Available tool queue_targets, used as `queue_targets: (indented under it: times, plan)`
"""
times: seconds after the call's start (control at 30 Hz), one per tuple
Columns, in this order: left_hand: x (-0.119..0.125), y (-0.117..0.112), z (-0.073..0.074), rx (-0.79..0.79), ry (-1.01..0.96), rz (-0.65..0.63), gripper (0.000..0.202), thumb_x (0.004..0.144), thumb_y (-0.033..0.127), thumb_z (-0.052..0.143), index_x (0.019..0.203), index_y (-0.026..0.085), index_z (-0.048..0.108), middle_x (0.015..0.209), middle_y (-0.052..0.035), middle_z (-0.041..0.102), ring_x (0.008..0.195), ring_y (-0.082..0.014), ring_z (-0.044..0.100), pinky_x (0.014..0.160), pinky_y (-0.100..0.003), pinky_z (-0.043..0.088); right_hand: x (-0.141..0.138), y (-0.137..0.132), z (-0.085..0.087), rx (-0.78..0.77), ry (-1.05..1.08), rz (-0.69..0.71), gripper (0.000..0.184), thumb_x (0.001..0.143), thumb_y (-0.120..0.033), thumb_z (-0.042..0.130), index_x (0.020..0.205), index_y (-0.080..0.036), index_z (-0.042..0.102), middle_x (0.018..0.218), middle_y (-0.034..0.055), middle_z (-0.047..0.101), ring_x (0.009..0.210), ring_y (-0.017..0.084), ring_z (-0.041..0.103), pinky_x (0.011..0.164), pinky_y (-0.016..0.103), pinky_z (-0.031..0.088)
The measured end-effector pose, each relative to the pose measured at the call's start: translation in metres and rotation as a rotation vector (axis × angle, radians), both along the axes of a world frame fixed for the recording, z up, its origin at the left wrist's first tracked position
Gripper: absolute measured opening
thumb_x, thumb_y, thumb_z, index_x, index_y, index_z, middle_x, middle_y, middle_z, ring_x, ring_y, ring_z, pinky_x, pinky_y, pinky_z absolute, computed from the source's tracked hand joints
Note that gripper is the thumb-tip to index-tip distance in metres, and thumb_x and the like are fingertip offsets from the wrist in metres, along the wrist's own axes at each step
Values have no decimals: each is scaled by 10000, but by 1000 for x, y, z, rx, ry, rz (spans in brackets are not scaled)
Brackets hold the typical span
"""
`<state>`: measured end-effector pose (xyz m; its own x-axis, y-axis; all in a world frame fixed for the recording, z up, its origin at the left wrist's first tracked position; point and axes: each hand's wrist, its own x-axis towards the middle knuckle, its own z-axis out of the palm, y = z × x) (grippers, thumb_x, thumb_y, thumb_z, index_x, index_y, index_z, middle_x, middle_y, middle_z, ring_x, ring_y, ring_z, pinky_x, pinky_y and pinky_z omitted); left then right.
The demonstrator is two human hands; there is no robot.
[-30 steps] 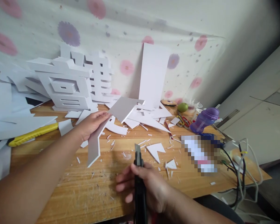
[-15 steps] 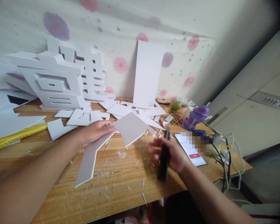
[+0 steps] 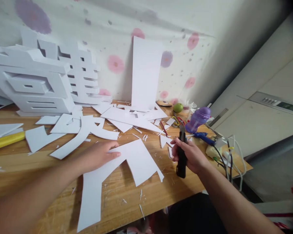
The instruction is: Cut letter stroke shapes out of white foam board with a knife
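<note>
My left hand [image 3: 101,157] grips the upper left edge of a white foam board piece [image 3: 139,161], thumb on top, other fingers partly hidden. The piece has a square end on the right and a bent strip reaching toward the table's front edge. My right hand [image 3: 189,154] is closed around a black utility knife [image 3: 181,159], held upright with its blade end up, to the right of the board and apart from it. Behind my hands lie several white offcuts [image 3: 129,116], and a curved white strip [image 3: 74,143] lies left of them.
Layered white board shapes [image 3: 36,84] stand at the back left, and a tall white panel [image 3: 146,71] leans on the curtain. A yellow tool handle [image 3: 7,140] lies at the left. At the right are a purple bottle [image 3: 197,119], a green fruit [image 3: 178,108], scissors [image 3: 178,121] and cables [image 3: 231,159].
My left hand has brought the board piece lower and nearer, turned flatter to the view. My right hand has moved right with the knife. The view has shifted to the right.
</note>
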<state>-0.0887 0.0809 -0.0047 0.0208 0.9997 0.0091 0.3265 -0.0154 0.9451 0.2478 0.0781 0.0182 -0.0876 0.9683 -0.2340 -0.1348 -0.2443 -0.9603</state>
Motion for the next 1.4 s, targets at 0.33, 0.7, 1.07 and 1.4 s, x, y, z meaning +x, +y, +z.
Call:
queue_targets:
  times: [0.33,0.7,1.07,1.4]
  plan:
    - [4,-11,-3,89,666,-110,329,723,499,651,975,299,722,1074,-81,714,989,-367,608,854,-407,393,2,-11,1,86,-222,154,646,773,-271,742,1361,-265,475,1096,62,658,674,131,599,641,291,526]
    - [9,-15,1,188,671,-306,423,682,428,743,1089,325,698,1203,-68,640,1164,-363,518,1005,-433,311,0,-31,12,-4,-136,230,401,756,-429,767,1115,-261,700,1090,148,714,709,282,722,523,331,528]
    - [17,-20,6,206,850,-342,489,707,300,629,1193,252,633,1201,-95,624,1147,-332,528,973,-443,388,-4,-32,16,203,152,12,520,644,-451,795,1140,-341,684,1069,84,747,869,256,720,585,301,544]
    - [21,-29,24,51,790,-206,741,681,334,618,1389,299,401,1337,-75,570,1210,-315,511,976,-433,400,-14,-35,-2,500,-13,-34,314,696,-371,831,980,-267,743,589,-11,650,440,132,528,432,271,429]
